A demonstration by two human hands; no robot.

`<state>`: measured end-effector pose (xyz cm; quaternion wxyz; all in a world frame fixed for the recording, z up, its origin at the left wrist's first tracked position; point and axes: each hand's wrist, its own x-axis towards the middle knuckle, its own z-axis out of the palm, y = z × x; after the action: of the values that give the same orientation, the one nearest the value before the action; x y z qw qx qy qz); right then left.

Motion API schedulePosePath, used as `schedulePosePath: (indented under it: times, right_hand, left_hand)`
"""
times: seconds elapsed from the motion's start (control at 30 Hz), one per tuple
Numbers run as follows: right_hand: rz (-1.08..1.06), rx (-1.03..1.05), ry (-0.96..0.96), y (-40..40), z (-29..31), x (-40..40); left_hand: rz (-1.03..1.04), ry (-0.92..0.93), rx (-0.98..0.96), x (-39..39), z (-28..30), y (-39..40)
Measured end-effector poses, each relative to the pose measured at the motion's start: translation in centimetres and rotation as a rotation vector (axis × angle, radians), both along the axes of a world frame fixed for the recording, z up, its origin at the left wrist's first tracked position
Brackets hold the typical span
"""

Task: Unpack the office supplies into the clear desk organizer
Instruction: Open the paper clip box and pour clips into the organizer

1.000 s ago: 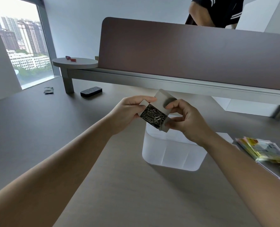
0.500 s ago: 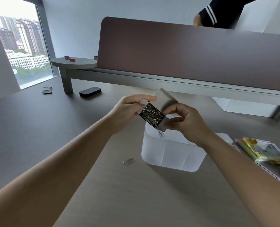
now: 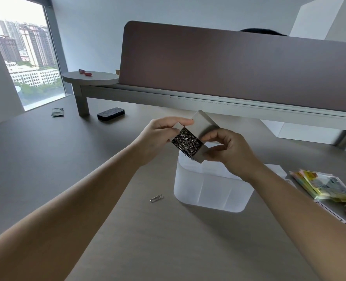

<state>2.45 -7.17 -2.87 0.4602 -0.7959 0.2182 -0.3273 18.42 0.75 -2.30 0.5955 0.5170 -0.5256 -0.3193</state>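
A small grey paper clip box point(image 3: 203, 126) full of silver clips is held tilted above the clear desk organizer point(image 3: 210, 191), its open end facing me. My left hand point(image 3: 160, 136) pinches the box's left flap and side. My right hand point(image 3: 228, 149) grips its right and lower side. One loose paper clip point(image 3: 157, 198) lies on the table just left of the organizer. The organizer's inside is partly hidden behind my right hand.
Wrapped sticky notes point(image 3: 322, 185) and papers lie at the right. A black eraser point(image 3: 111, 113) and a small packet point(image 3: 57, 112) sit far left near a raised shelf point(image 3: 91, 79). A brown divider panel point(image 3: 239, 69) closes the back, with another person's head just above it.
The box tilted over the organizer and one paper clip fell onto the table to its left. Both hands keep their hold. The person behind the divider has dropped lower.
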Motion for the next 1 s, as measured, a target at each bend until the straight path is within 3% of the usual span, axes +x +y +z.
schedulePosePath:
  times: [1.0]
  right_hand:
    - [-0.040,-0.047,0.030,-0.81,-0.70,0.02]
  left_hand:
    - [0.020,-0.096,-0.033,0.11,0.31,0.04]
